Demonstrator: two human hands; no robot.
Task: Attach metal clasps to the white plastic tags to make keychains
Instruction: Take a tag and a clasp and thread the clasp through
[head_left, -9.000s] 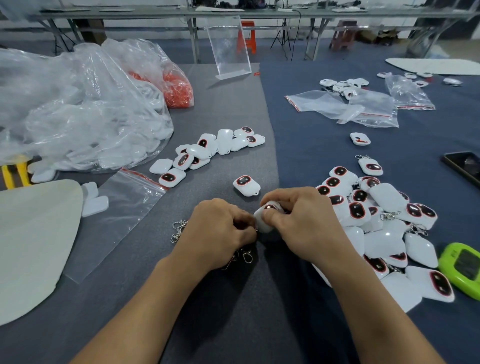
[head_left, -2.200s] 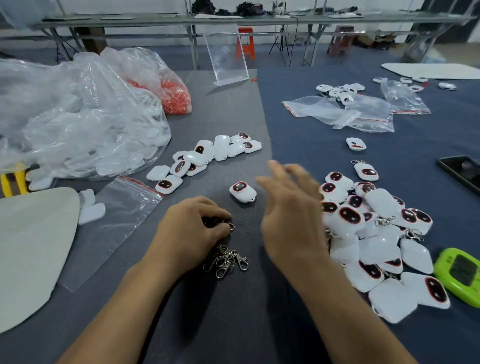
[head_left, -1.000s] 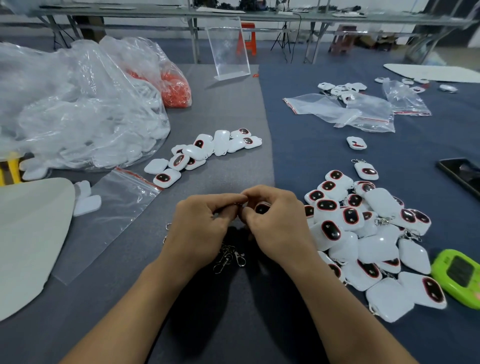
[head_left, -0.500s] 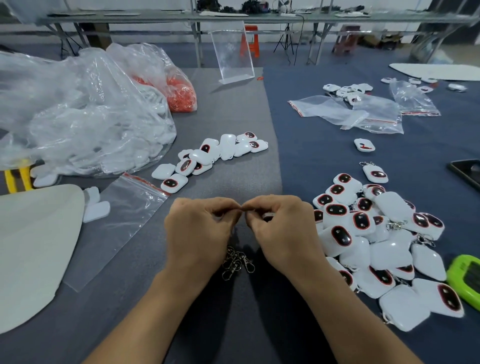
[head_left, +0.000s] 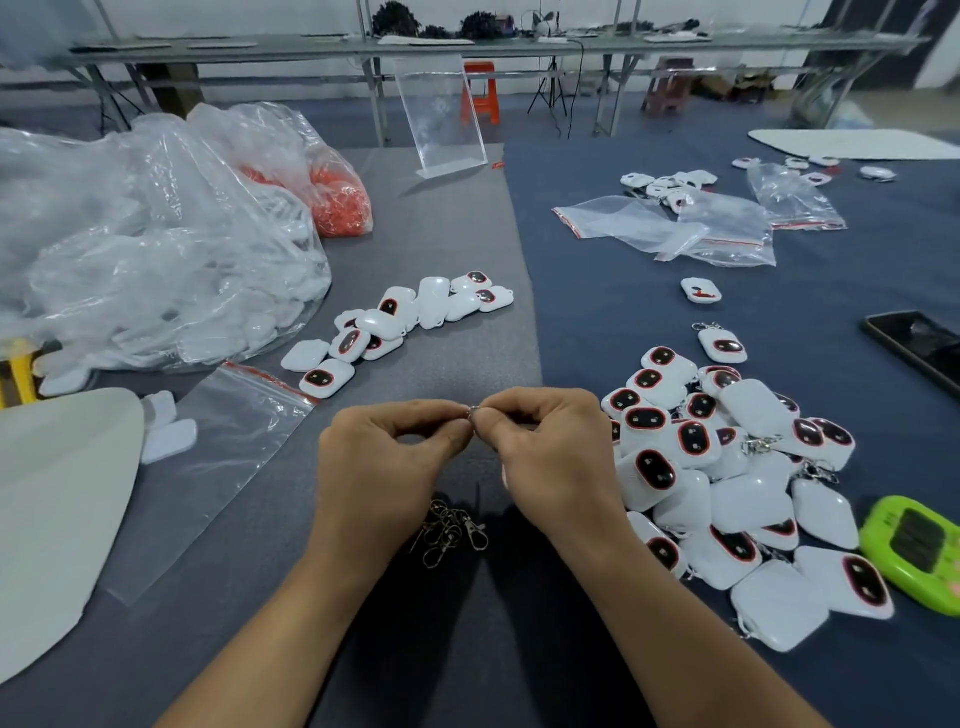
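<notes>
Metal ring (head_left: 474, 411) | left hand (head_left: 382, 467), right hand (head_left: 553, 457) fingers pinch it | glossy rounded tags (head_left: 748, 499)

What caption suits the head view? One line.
Left hand and right hand pinch a metal ring near loose clasps, white tags piled alongside.

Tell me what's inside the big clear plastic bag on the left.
White tags show through the clear plastic bag, heaped along its lower edge. Higher up, the crumpled film hides whatever else it holds.
</notes>
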